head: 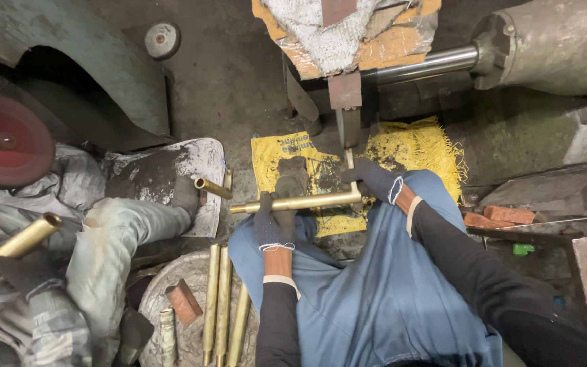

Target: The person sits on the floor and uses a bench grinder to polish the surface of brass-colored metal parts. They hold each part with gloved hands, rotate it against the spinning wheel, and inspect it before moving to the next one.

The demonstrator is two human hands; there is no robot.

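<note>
Fingers of gloved left hand (274, 221) wrapped round brass tube (297, 202), right hand (373, 178) gripping its far end w/ thin rod (349, 158), over yellow cloth (402, 146).

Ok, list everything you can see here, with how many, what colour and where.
brass tube: one, gold, held across the lap
loose brass tubes: three, gold, lower centre on a round grey slab
small brass tube: one, gold, on the grey cloth
yellow sack: one, yellow, on the floor ahead
red wheel: one, red, far left
bricks: reddish, right; count unclear
steel rod: one, silver, top right
co-worker's gloved hand with brass tube: one, far left
blue apron: one, over the lap
left hand: dark glove, gripping the tube
right hand: dark glove, at the tube's end
</note>
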